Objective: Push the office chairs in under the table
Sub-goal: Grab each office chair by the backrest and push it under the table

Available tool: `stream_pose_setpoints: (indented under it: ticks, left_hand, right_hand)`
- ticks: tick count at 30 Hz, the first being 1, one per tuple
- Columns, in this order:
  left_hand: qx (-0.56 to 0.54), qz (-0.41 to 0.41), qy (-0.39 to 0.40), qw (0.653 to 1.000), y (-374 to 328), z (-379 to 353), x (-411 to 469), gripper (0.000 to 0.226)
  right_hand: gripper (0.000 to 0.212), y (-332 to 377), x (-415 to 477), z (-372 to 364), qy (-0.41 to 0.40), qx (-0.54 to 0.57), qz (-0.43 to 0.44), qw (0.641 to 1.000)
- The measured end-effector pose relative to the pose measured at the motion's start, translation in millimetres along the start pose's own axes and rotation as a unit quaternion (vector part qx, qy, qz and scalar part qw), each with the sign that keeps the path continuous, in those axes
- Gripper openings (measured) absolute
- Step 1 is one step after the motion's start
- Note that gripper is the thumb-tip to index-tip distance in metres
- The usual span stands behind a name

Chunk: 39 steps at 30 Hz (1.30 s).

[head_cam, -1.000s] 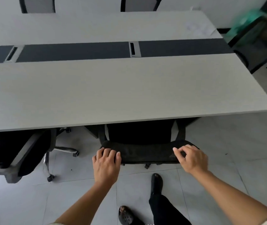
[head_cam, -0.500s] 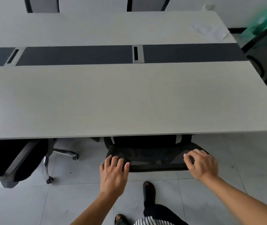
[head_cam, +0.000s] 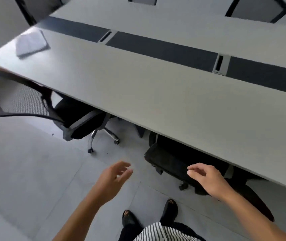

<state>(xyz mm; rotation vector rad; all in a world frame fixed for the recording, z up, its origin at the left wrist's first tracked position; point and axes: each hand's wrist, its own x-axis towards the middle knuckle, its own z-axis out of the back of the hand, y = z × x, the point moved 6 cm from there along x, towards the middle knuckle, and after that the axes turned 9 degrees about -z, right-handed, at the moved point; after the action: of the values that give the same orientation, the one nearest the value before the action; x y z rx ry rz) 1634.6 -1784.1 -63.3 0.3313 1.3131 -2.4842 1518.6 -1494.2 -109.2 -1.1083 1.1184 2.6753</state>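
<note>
Both hands have come off the chair back they gripped a moment ago; left hand over the floor, fingers apart, holding nothing; right hand above the backrest, fingers loosely spread, empty; view now swung leftward. Pushed-in chair: black mesh back, tucked beneath the near edge of the tabletop, seat hidden. Second chair: black mesh back, grey-trimmed armrest, chrome castor base, angled out near the tabletop's left corner, only partly under. Paper sheet at the left corner; no legible writing. Dark central strip with cable port.
</note>
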Motion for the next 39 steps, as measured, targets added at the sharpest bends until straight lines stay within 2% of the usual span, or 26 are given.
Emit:
stream_pose_setpoints:
  ticks: [3, 5, 6, 8, 9, 10, 12, 13, 20, 24, 28, 33, 39]
  left_hand:
    - [-0.082, 0.075, -0.083, 0.99, 44.3, 42.6, -67.7, 0.021]
    - [-0.152, 0.125, -0.149, 0.969, 73.2, 63.4, -117.7, 0.017]
    - [-0.19, 0.147, -0.178, 0.954, 85.4, 73.3, -142.8, 0.028]
    - [-0.247, 0.18, -0.234, 0.923, 116.4, 90.6, -189.9, 0.07]
    - [-0.269, 0.189, -0.262, 0.907, 131.9, 98.9, -212.2, 0.078]
    - [-0.288, 0.203, -0.289, 0.89, 146.0, 108.1, -233.5, 0.07]
    - [-0.326, 0.214, -0.343, 0.854, 172.4, 128.7, -271.4, 0.026]
    - [-0.333, 0.219, -0.366, 0.841, 188.2, 138.7, -288.6, 0.015]
    - [-0.347, 0.245, -0.489, 0.762, 272.1, 217.4, -354.1, 0.018]
    - [-0.359, 0.238, -0.487, 0.76, 301.6, 253.9, -335.3, 0.017]
    - [-0.359, 0.226, -0.464, 0.778, 341.0, 316.3, -293.8, 0.017]
    - [-0.333, 0.217, -0.451, 0.799, 382.4, 426.7, -249.3, 0.018]
    - [-0.294, 0.168, -0.459, 0.821, 415.0, 566.9, -191.6, 0.018]
  right_hand:
    - [0.012, 50.8, -10.2, -31.2, 0.049, 0.017, 0.039, 0.998]
    - [0.011, 81.5, -17.3, -56.1, 0.078, 0.018, 0.057, 0.995]
    - [0.011, 95.8, -21.3, -70.2, 0.092, 0.016, 0.062, 0.994]
    - [0.011, 124.7, -28.5, -100.4, 0.118, 0.013, 0.067, 0.991]
    - [0.011, 138.4, -32.3, -116.1, 0.127, 0.014, 0.068, 0.99]
    - [0.011, 151.5, -36.6, -132.8, 0.133, 0.014, 0.069, 0.989]
    - [0.011, 177.0, -44.4, -168.7, 0.142, 0.015, 0.071, 0.987]
    - [0.011, 188.7, -48.5, -187.4, 0.146, 0.015, 0.072, 0.987]
    - [0.011, 266.0, -67.3, -298.5, 0.198, -0.026, 0.083, 0.976]
    - [0.012, 303.8, -55.4, -332.9, 0.2, -0.028, 0.084, 0.976]
    - [0.012, 355.7, -20.3, -378.9, 0.192, -0.031, 0.086, 0.977]
    - [0.012, 438.4, 33.1, -429.5, 0.171, 0.0, 0.086, 0.981]
    - [0.012, 562.9, 80.5, -485.0, 0.162, 0.015, 0.103, 0.981]
